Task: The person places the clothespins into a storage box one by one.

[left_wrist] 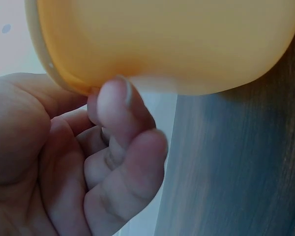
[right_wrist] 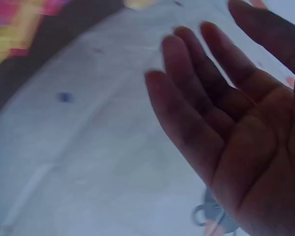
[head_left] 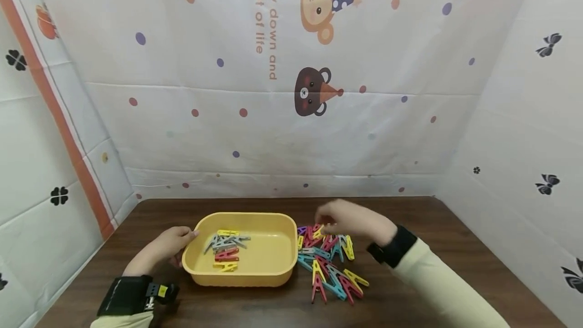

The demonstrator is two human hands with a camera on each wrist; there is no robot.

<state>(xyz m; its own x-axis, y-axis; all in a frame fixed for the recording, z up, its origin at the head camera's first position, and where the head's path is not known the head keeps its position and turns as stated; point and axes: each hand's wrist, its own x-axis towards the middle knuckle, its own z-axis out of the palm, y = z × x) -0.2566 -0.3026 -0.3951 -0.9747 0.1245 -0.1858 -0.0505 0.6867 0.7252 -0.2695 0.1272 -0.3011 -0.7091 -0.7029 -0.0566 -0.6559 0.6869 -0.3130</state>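
My left hand (head_left: 170, 244) holds the left rim of a yellow plastic basin (head_left: 273, 279), pinching its edge in the left wrist view. Inside the basin lie several clothespins, with grey ones (head_left: 226, 242), red ones (head_left: 226, 254) and yellow ones (head_left: 225, 267) in the left part. To the right of the basin is a loose pile of clothespins (head_left: 321, 253) in pink, blue, yellow and purple. Over the far side of that pile hovers my right hand (head_left: 350, 219), slightly blurred. The right wrist view shows its fingers (right_wrist: 187, 120) loosely extended, holding nothing.
Everything stands on a dark brown wooden table (head_left: 410, 287). A white printed cloth (head_left: 273, 140) hangs behind it and along both sides. The basin wall stands between the pile and the clothespins inside.
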